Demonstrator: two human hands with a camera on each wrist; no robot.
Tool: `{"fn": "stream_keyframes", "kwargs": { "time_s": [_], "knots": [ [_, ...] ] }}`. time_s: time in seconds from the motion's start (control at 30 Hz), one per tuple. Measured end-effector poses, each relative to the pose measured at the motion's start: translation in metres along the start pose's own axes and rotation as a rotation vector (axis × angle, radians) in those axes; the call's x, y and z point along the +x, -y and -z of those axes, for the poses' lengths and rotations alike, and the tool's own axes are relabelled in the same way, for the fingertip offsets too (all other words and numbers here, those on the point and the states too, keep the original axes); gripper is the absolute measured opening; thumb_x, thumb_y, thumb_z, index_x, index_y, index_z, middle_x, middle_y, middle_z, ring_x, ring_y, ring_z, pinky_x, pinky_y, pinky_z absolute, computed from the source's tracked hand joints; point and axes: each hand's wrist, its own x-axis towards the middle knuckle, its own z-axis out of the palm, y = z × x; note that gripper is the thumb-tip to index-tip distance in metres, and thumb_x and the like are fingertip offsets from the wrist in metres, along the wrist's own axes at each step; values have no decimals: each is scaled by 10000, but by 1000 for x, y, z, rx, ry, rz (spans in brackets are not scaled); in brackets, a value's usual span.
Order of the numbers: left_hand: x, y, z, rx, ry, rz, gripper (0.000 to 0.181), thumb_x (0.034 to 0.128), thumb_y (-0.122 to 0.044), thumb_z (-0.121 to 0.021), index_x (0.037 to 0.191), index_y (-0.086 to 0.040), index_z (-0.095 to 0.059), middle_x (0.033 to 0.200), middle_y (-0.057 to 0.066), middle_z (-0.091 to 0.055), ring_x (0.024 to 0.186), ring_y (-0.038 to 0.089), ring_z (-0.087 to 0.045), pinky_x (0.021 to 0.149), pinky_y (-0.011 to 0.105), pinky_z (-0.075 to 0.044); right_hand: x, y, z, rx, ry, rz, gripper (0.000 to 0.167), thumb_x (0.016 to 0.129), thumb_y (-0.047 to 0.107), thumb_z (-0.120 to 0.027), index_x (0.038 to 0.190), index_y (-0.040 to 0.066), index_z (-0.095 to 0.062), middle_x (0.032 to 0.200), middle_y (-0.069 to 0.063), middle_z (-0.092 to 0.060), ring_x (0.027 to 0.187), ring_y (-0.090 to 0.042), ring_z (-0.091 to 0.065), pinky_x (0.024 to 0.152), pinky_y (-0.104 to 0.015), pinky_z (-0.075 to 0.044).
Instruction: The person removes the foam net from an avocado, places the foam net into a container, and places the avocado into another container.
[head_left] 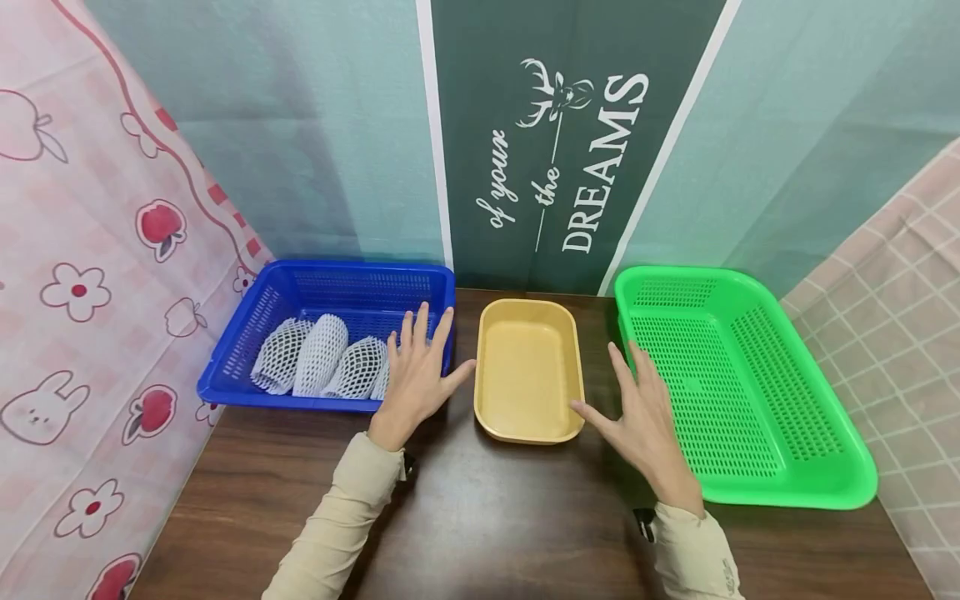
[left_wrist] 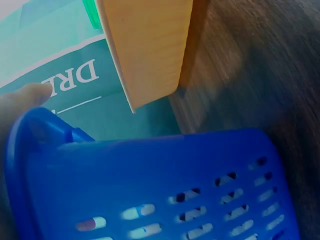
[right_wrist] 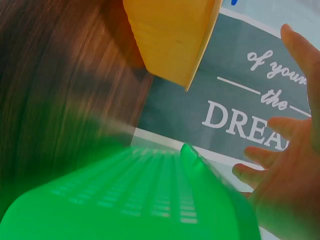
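A blue basket (head_left: 285, 402) at the left holds several white net-covered items (head_left: 321, 354). Over its right end the left hand (head_left: 416, 375) is spread, fingers straight, holding nothing. In the middle stands a yellow tray (head_left: 528, 379) with nothing in it. The right hand (head_left: 645, 417) hovers between that tray and the left side of a green basket (head_left: 832, 492), fingers spread, thumb near the tray's right rim. In the right wrist view the right hand (right_wrist: 290, 170) has extended fingers above the green basket (right_wrist: 125, 215). Only the left thumb (left_wrist: 30, 95) shows clearly beyond the blue basket (left_wrist: 125, 165) in the left wrist view.
The three containers stand side by side on a dark wooden table (head_left: 510, 517). Behind them hangs a green cloth with lettering (head_left: 607, 167). A pink patterned cloth (head_left: 82, 250) borders the left side, and a checked cloth (head_left: 900, 333) the right.
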Motion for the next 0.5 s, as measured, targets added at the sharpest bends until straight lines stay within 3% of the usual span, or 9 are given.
{"fn": "stream_keyframes", "kwargs": {
  "time_s": [0.17, 0.37, 0.5],
  "knots": [
    [0, 6, 3, -23, 36, 38, 850, 920, -592, -572, 1595, -246, -189, 1640, 191, -174, 1495, 444, -192, 1144, 669, -244, -5, -10, 7, 40, -12, -12, 1019, 785, 457, -800, 1579, 134, -250, 1620, -219, -214, 1482, -452, -202, 1087, -709, -231],
    [1, 14, 9, -29, 57, 97, 849, 920, -607, -559, 1589, -215, -211, 1621, 200, -232, 1464, 454, -269, 1117, 659, -311, -15, -23, 19, 89, 22, -35, 952, 831, 422, -775, 1568, 96, -268, 1608, -217, -261, 1459, -470, -248, 1074, -702, -255],
    [0, 19, 11, -22, 64, 109, 856, 919, -597, -570, 1584, -189, -217, 1596, 217, -276, 1437, 456, -315, 1104, 644, -339, -21, -31, 26, 94, 56, -66, 929, 866, 427, -739, 1584, 131, -229, 1608, -234, -254, 1452, -490, -246, 1076, -711, -245]
  ]
}}
